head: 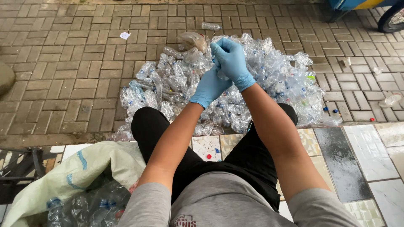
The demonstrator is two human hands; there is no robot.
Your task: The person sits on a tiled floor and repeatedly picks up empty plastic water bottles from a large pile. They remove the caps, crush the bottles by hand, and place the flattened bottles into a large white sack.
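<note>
Both of my hands wear blue gloves and meet above a big heap of crushed clear plastic bottles (269, 80) on the brick paving. My left hand (209, 87) and my right hand (231, 61) together grip one clear plastic bottle (221, 75), which is mostly hidden between the gloves. My right hand is closed over its upper end, and my left hand holds it from below. I sit with my knees in black trousers apart, facing the heap.
A pale woven sack (80, 172) with several bottles inside lies open at my lower left. Loose bottle caps (209, 156) dot the tiles. A stray bottle (210, 26) lies beyond the heap. A wheel (393, 19) stands at top right.
</note>
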